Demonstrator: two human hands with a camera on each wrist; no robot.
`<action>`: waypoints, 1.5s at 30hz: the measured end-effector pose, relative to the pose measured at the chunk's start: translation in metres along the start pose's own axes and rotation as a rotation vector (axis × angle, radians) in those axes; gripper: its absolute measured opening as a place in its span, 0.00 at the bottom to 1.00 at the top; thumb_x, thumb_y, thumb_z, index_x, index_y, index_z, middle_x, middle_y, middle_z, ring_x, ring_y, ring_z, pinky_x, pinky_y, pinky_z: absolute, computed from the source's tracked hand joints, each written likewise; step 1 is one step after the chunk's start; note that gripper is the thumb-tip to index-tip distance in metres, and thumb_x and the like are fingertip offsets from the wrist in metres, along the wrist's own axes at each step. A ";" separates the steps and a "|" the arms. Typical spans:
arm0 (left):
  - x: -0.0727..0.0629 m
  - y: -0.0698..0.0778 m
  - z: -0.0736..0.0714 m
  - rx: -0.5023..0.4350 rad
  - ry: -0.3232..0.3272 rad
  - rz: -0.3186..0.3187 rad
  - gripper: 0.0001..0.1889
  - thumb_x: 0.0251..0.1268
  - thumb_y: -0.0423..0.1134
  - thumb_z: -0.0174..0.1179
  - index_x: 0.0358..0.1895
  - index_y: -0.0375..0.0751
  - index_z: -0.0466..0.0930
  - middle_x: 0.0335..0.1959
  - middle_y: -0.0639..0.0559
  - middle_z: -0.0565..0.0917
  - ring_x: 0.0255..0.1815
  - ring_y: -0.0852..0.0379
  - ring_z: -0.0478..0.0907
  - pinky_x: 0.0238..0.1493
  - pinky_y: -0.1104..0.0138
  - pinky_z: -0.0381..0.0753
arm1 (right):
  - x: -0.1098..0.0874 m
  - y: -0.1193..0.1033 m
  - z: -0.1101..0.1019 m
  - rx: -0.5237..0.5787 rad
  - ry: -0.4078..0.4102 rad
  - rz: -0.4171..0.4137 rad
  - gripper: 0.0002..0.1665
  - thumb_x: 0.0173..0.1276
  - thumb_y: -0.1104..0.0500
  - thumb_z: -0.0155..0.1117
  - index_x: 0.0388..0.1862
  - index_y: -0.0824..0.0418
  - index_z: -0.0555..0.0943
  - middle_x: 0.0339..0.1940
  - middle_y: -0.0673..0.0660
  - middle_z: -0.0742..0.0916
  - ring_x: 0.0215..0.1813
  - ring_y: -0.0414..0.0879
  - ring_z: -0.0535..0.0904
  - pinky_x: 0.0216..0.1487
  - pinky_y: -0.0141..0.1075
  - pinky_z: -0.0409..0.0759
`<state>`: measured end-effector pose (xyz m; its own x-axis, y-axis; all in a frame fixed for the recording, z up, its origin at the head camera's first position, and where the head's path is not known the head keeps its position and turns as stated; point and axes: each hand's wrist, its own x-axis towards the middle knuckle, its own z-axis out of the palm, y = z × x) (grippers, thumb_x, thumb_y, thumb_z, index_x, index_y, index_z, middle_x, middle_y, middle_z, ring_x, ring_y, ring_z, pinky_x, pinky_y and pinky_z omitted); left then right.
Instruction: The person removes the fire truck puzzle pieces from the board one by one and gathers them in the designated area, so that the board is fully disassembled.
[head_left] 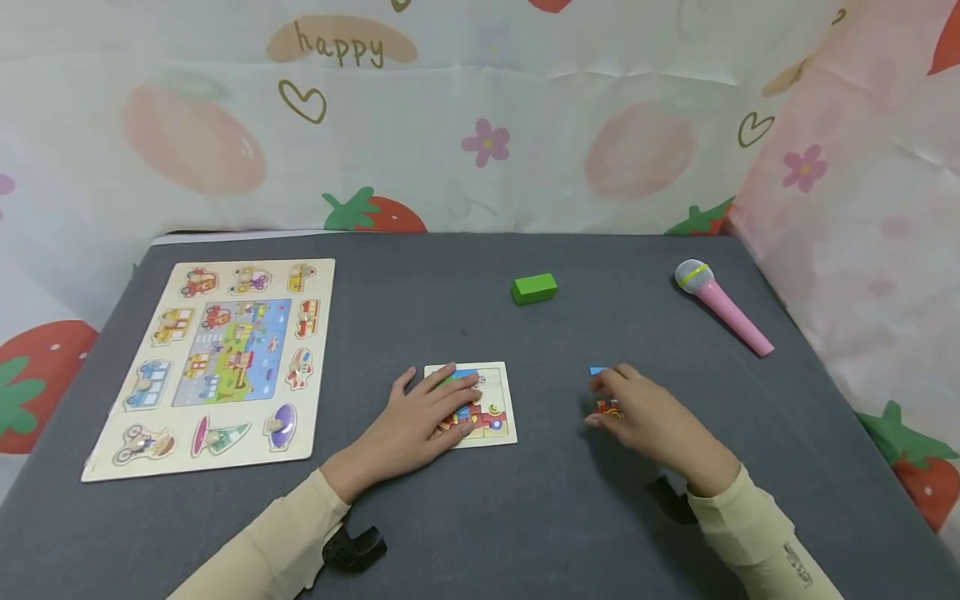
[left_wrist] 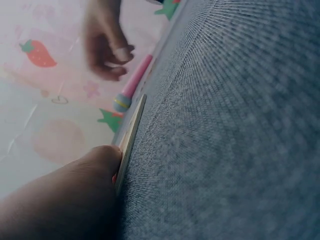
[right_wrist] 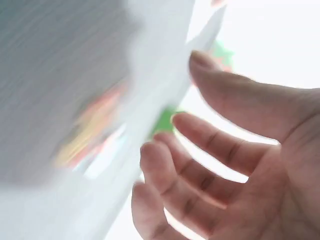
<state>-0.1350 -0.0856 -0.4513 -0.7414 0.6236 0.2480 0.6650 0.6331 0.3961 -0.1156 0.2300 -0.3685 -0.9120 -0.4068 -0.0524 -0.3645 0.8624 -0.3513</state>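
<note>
My left hand (head_left: 416, 417) lies with spread fingers across a small wooden puzzle board (head_left: 491, 439), hiding much of its left part. A red vehicle picture shows on the board to the right of the fingers. In the left wrist view that board (left_wrist: 131, 135) is seen edge-on beside the thumb. My right hand (head_left: 648, 417) hovers over colourful puzzle pieces, a red one (head_left: 609, 407) and a blue one (head_left: 597, 370), partly hidden under it. The right wrist view shows this hand (right_wrist: 215, 150) with loosely bent fingers and nothing between them, and the blurred pieces (right_wrist: 92, 127) beyond on the cloth.
A large wooden knob puzzle (head_left: 318, 417) with vehicle pictures lies at the left. Behind the small board sits a green block (head_left: 534, 289). A pink toy microphone (head_left: 727, 312) lies at the back right. Printed curtains (head_left: 465, 100) hang along the table's back and right side.
</note>
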 end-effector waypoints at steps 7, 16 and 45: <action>0.003 -0.002 0.003 0.034 0.027 0.013 0.22 0.70 0.56 0.52 0.64 0.56 0.73 0.70 0.60 0.68 0.74 0.54 0.57 0.66 0.39 0.50 | 0.032 -0.055 0.024 0.002 -0.099 -0.079 0.19 0.60 0.54 0.71 0.46 0.61 0.78 0.42 0.54 0.80 0.39 0.44 0.78 0.40 0.38 0.77; -0.001 -0.002 0.007 0.032 0.007 0.006 0.22 0.69 0.55 0.53 0.63 0.56 0.74 0.69 0.61 0.68 0.74 0.55 0.58 0.66 0.39 0.51 | 0.046 -0.068 0.049 0.084 -0.152 -0.009 0.17 0.58 0.55 0.73 0.41 0.59 0.77 0.32 0.52 0.77 0.30 0.42 0.70 0.33 0.35 0.72; 0.000 -0.004 0.002 0.043 0.034 -0.012 0.20 0.69 0.55 0.54 0.60 0.56 0.77 0.69 0.61 0.69 0.74 0.55 0.59 0.66 0.39 0.52 | 0.049 -0.074 0.053 0.100 -0.093 -0.047 0.15 0.59 0.58 0.72 0.40 0.62 0.77 0.33 0.52 0.76 0.29 0.40 0.69 0.30 0.32 0.70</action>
<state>-0.1375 -0.0877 -0.4551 -0.7516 0.6004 0.2733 0.6587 0.6603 0.3607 -0.1231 0.1305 -0.3941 -0.8713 -0.4763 -0.1182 -0.3817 0.8091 -0.4469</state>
